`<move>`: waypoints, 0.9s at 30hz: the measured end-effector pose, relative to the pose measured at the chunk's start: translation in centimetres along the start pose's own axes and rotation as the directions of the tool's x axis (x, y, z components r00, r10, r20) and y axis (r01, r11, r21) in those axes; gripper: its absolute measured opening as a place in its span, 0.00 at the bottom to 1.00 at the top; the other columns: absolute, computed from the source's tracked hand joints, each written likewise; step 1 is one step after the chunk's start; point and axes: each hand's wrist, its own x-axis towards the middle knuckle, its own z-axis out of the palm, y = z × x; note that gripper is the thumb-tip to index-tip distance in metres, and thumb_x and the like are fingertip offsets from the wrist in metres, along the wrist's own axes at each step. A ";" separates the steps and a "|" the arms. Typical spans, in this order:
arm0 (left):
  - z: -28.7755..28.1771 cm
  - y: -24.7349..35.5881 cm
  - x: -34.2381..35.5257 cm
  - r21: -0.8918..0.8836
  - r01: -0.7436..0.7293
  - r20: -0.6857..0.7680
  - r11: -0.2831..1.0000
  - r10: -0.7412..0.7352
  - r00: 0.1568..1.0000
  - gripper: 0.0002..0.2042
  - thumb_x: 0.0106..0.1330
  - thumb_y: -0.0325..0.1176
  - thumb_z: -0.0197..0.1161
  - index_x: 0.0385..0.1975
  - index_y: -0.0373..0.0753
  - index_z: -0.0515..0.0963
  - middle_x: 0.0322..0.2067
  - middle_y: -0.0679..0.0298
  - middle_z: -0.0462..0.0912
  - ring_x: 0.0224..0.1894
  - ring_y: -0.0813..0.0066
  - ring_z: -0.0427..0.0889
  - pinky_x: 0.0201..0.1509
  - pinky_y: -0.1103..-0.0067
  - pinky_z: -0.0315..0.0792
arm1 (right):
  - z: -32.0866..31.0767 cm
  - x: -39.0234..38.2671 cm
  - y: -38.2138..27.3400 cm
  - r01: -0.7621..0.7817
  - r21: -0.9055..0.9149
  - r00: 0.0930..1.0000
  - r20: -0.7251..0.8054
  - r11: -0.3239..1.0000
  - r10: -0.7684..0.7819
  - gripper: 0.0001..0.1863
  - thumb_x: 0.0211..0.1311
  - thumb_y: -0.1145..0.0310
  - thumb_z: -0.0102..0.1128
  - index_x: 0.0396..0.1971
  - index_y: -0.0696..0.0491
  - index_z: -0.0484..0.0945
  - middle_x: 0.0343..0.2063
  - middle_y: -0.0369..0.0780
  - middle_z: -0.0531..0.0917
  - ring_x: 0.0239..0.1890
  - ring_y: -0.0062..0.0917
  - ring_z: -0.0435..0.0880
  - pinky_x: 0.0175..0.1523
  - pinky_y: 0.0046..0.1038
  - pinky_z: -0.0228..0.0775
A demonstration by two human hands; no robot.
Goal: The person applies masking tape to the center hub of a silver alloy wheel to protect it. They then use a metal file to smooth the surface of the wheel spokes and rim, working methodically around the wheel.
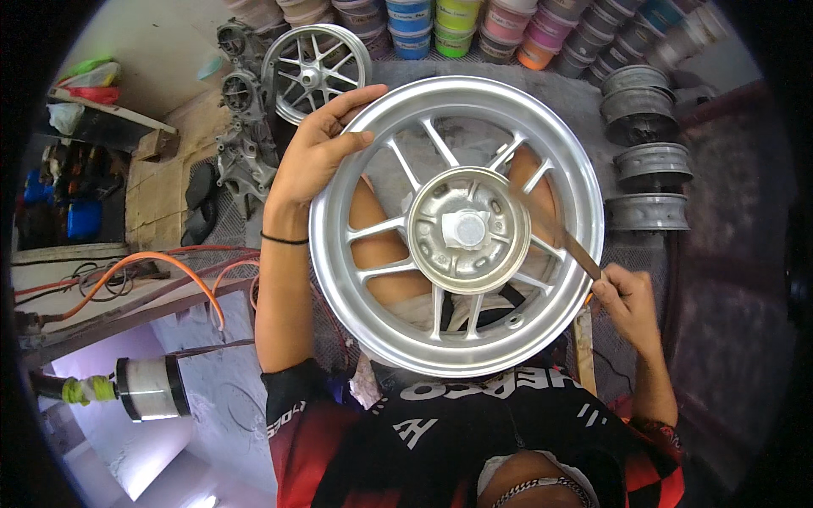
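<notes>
A silver spoked wheel rim (385, 349) stands tilted before me, its hub (423, 245) facing up with a whitish patch (467, 229) over the centre. My left hand (318, 152) grips the rim at its upper left, thumb over the edge and fingers behind it. Closed at the wheel's right side, my right hand (628, 305) holds a long, flat, brownish blade-like tool (582, 256). The tool reaches across the spokes toward the hub, and its far end is blurred. Whether its tip touches the hub, I cannot tell.
Another spoked wheel (360, 59) and several grey metal castings (241, 165) lie at the far left. Stacked metal rims (648, 212) stand at the right. Colourful tubs (456, 25) line the back. An orange hose (182, 264) crosses the left side, above a cylindrical lamp-like fixture (152, 389).
</notes>
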 end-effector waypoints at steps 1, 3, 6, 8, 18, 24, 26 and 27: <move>0.4 -0.1 -0.2 0.048 -0.025 -0.001 0.999 0.025 1.000 0.28 0.63 0.19 0.59 0.66 0.30 0.69 0.61 0.54 0.77 0.62 0.71 0.76 0.67 0.78 0.68 | -0.8 0.5 -1.0 0.101 -0.232 0.994 -0.013 0.967 -0.107 0.18 0.66 0.58 0.66 0.26 0.59 0.78 0.20 0.41 0.82 0.19 0.28 0.83 0.25 0.31 0.72; 1.1 -0.1 -1.0 -0.040 -0.018 -0.017 0.999 0.018 1.000 0.29 0.65 0.20 0.58 0.68 0.30 0.66 0.63 0.54 0.75 0.64 0.69 0.74 0.69 0.77 0.65 | -2.5 2.0 -3.9 0.279 -0.643 0.947 0.061 0.713 -0.316 0.19 0.63 0.55 0.68 0.26 0.57 0.78 0.20 0.41 0.80 0.19 0.33 0.82 0.25 0.34 0.72; 1.4 -1.0 -3.1 -0.040 -0.071 -0.073 0.997 0.068 0.995 0.30 0.66 0.21 0.58 0.70 0.30 0.63 0.65 0.52 0.72 0.67 0.68 0.71 0.71 0.75 0.62 | -3.3 3.3 -5.5 0.323 -0.758 0.938 0.178 0.567 -0.297 0.20 0.58 0.51 0.70 0.25 0.54 0.77 0.21 0.41 0.78 0.22 0.39 0.80 0.27 0.37 0.72; 1.7 -1.5 -4.1 -0.040 -0.094 -0.099 0.995 0.089 0.991 0.29 0.67 0.22 0.57 0.70 0.31 0.63 0.66 0.52 0.71 0.69 0.67 0.68 0.73 0.74 0.58 | -2.5 4.4 -6.5 0.383 -0.807 0.914 0.259 0.450 -0.313 0.20 0.59 0.51 0.69 0.25 0.53 0.76 0.21 0.40 0.78 0.22 0.39 0.81 0.28 0.38 0.72; 1.2 -1.4 -4.6 -0.065 -0.094 -0.140 0.994 0.084 0.987 0.28 0.68 0.24 0.57 0.70 0.30 0.64 0.64 0.53 0.72 0.67 0.69 0.70 0.71 0.76 0.60 | -2.6 6.3 -8.6 0.403 -0.842 0.906 0.310 0.359 -0.289 0.21 0.60 0.49 0.67 0.25 0.53 0.75 0.22 0.40 0.79 0.23 0.38 0.82 0.28 0.38 0.72; 1.3 -1.4 -4.5 -0.114 -0.064 -0.124 0.991 0.049 0.991 0.29 0.66 0.23 0.57 0.69 0.30 0.64 0.63 0.53 0.73 0.67 0.69 0.70 0.70 0.76 0.61 | -2.2 8.9 -8.0 0.384 -0.851 0.905 0.270 0.358 -0.329 0.20 0.60 0.50 0.66 0.26 0.53 0.76 0.22 0.41 0.79 0.23 0.38 0.83 0.29 0.40 0.73; 1.3 -1.5 -4.3 -0.116 -0.060 -0.142 0.991 0.043 0.989 0.29 0.67 0.24 0.57 0.69 0.30 0.65 0.63 0.53 0.73 0.66 0.70 0.71 0.70 0.77 0.61 | -3.3 7.6 -8.3 0.406 -0.817 0.908 0.313 0.408 -0.278 0.20 0.60 0.50 0.66 0.26 0.53 0.76 0.22 0.41 0.80 0.24 0.39 0.83 0.29 0.40 0.73; 1.3 -1.5 -4.3 -0.123 -0.064 -0.145 0.990 0.045 0.988 0.28 0.67 0.24 0.57 0.69 0.30 0.65 0.63 0.53 0.74 0.66 0.70 0.71 0.70 0.77 0.61 | -3.5 6.7 -8.3 0.407 -0.803 0.912 0.326 0.436 -0.249 0.20 0.61 0.50 0.66 0.26 0.53 0.76 0.22 0.41 0.80 0.24 0.39 0.83 0.29 0.40 0.73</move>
